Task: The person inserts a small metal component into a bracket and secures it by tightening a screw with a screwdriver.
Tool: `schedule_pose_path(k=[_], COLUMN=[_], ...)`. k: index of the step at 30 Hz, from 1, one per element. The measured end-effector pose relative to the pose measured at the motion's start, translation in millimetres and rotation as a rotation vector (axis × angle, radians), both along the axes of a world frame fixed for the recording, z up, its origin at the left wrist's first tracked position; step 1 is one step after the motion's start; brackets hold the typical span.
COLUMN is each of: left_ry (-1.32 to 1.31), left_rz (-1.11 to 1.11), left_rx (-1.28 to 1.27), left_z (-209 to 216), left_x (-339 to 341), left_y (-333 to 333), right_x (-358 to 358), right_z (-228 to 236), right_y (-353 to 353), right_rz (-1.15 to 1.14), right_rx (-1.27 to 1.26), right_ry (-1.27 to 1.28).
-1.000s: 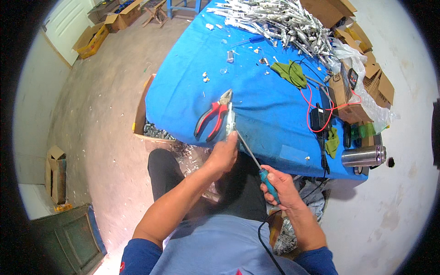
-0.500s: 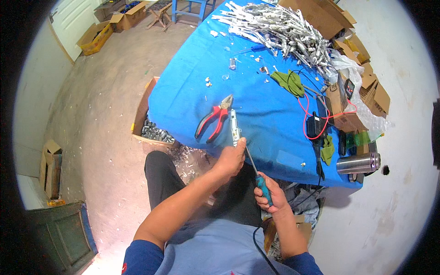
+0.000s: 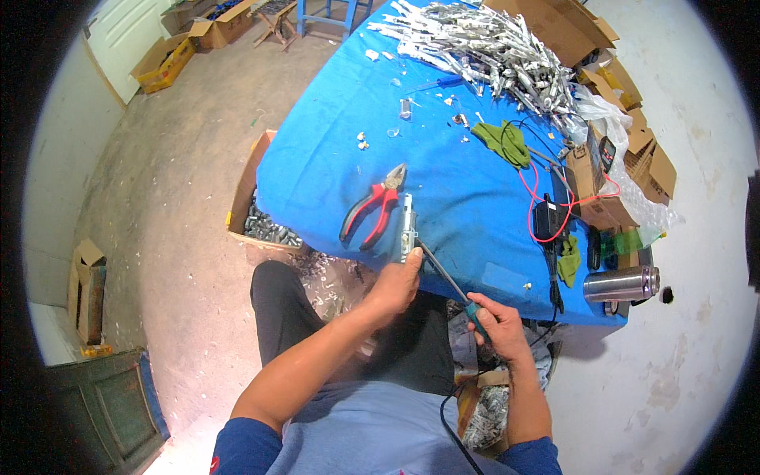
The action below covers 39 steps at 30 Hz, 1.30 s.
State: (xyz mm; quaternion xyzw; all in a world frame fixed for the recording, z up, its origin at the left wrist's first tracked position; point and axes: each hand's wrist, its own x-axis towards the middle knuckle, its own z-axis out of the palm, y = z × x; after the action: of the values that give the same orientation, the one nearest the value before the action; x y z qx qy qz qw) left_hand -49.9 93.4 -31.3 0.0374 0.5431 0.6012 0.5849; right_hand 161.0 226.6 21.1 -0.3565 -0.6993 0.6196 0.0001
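Left hand: fingers closed on a slim, elongated white-and-silver part, held over the near edge of the blue-cloth-covered worktop. Right hand: fingers wrapped around the teal handle of a long steel-shafted screwdriver; tip at the part's right side, contact cannot be told. One pair of steel pliers with red-and-black handles, spread, lying just left of the part. One heap of slim white-and-silver pieces, along the far edge. One crumpled olive-green cloth, toward the right edge. One brushed-steel cylindrical flask, at the near right corner. One open cardboard box, grey metal cylinders inside, beside the left edge.
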Motion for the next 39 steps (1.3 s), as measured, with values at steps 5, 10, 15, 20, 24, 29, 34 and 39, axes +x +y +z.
schedule_pose_path(k=[5, 10, 15, 20, 24, 29, 34, 39], left_ry=[-0.026, -0.072, -0.044, 0.033, 0.019, 0.028, -0.050, -0.091], left_rz=[-0.018, -0.030, -0.029, 0.015, 0.004, 0.016, 0.006, 0.001], left_rx=[-0.024, -0.006, 0.017, -0.010, -0.028, -0.070, -0.063, -0.063], left_z=[1, -2, -4, 2, -3, 6, 4, 1], left_x=[-6, -13, -14, -14, -14, -14, -18, -25], left_y=[-8, -12, -13, -6, -7, -4, -5, -6], right_x=[-14, -14, -19, -27, -28, -28, -31, -32], right_z=[32, 19, 20, 38, 34, 22, 30, 38], right_y=[21, 30, 13, -1, 0, -11, -29, -17], right_rz=[0.112, 0.120, 0.016, 0.109, 0.208, 0.344, 0.430, 0.242], right_rx=[-0.017, -0.277, -0.382, -0.041, 0.263, 0.844, 1.212, 0.512], right_ry=[-0.078, 0.049, 0.066, -0.052, 0.006, 0.159, -0.028, -0.031])
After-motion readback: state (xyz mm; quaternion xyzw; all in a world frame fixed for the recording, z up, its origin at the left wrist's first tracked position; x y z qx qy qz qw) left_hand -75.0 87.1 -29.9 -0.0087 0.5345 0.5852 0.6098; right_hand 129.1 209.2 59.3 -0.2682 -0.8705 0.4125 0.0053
